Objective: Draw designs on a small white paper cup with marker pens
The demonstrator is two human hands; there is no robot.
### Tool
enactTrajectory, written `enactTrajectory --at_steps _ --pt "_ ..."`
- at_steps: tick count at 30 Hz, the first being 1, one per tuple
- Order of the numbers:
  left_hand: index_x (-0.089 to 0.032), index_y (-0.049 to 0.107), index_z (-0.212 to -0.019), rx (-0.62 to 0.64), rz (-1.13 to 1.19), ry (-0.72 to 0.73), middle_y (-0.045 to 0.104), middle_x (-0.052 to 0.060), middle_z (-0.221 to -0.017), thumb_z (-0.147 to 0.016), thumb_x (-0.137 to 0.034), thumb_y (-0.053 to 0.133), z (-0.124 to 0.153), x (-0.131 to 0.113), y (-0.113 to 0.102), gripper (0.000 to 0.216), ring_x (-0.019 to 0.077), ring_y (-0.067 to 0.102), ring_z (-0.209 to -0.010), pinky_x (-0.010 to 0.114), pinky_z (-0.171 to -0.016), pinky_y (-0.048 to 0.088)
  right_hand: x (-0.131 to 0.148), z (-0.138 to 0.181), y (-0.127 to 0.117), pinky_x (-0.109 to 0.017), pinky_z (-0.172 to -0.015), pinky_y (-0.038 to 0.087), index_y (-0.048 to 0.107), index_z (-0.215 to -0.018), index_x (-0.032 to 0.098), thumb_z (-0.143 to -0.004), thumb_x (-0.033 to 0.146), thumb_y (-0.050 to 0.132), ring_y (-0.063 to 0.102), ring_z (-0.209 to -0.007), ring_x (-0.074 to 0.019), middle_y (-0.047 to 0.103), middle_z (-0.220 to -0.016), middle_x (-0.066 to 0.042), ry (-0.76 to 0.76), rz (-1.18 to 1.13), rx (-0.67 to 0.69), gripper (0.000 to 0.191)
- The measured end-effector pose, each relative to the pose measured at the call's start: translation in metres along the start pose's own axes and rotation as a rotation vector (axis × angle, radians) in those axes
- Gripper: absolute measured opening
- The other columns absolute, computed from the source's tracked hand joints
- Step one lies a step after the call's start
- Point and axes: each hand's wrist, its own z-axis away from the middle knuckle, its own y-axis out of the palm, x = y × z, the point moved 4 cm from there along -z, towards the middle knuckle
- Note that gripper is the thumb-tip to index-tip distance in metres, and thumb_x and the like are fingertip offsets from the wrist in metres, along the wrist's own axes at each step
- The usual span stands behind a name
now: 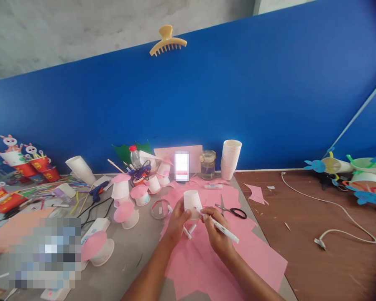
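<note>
My left hand (179,219) is wrapped around a white paper cup (191,200), held above pink paper (203,267). In my right hand (217,230) is a white marker (223,230), its tip at the side of the cup. Whether the tip touches the cup I cannot tell. Below my left hand lies a white pen-like piece (192,230). Black-handled scissors (233,211) rest on the pink paper to the right. A roll of clear tape (160,209) is left of my left hand.
Several cups with pink paper tops (125,214) stand at the left. A glue gun (98,190) and a power strip (95,232) with cords lie there too. Behind are a phone (181,167), a glass jar (208,165) and stacked cups (231,160). A white cable (338,202) crosses the brown table.
</note>
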Motion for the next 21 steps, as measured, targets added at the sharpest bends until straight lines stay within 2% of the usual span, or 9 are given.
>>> enactTrajectory --at_steps 6,14,21 --pt "-0.019 0.057 -0.119 -0.001 0.002 -0.001 0.063 0.011 -0.117 -0.08 -0.035 0.066 -0.0006 0.0001 0.0001 0.043 0.0278 0.057 -0.107 0.035 -0.085 0.045 0.0024 0.0 -0.0014 -0.029 -0.058 0.049 0.062 -0.083 0.02 -0.086 0.026 0.049 0.061 -0.067 -0.0177 0.066 -0.074 -0.004 0.025 -0.004 -0.012 0.014" --pt "-0.02 0.052 -0.128 0.004 0.011 0.001 0.062 0.011 -0.121 -0.081 -0.035 0.066 0.0001 0.0011 -0.0005 0.052 0.0285 0.056 -0.111 0.037 -0.088 0.045 -0.0029 0.0017 -0.0024 -0.03 -0.06 0.049 0.062 -0.087 0.02 -0.089 0.029 0.048 0.059 -0.067 -0.0172 0.064 -0.074 -0.003 0.029 -0.008 -0.021 0.017" --pt "-0.019 0.053 -0.128 -0.001 0.015 -0.002 0.062 0.011 -0.12 -0.081 -0.034 0.065 0.0001 -0.0001 0.0002 0.05 0.0286 0.056 -0.112 0.037 -0.089 0.045 0.0004 0.0007 -0.0013 -0.03 -0.06 0.049 0.062 -0.086 0.02 -0.089 0.03 0.049 0.061 -0.067 -0.0176 0.065 -0.075 -0.004 0.018 -0.02 0.001 0.017"
